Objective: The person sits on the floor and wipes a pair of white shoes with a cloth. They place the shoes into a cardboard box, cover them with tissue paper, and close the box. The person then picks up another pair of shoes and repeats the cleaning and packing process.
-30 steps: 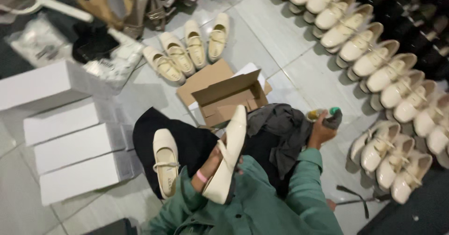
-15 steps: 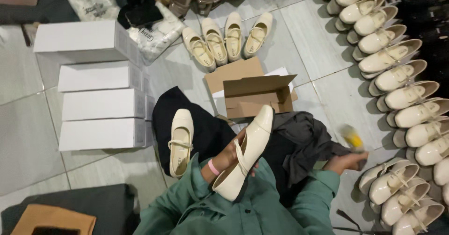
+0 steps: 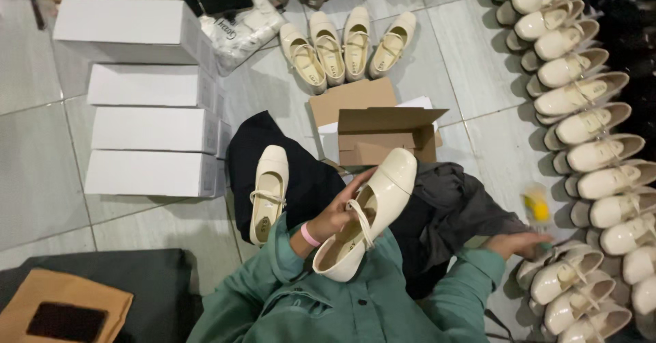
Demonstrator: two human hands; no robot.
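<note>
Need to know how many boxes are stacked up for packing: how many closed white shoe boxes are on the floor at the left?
4, in a row on the floor at the left: top, second, third, bottom. More may lie out of view.

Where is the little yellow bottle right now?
The yellow bottle stands on the floor at right, just above the right hand, beside the row of cream shoes.
</note>
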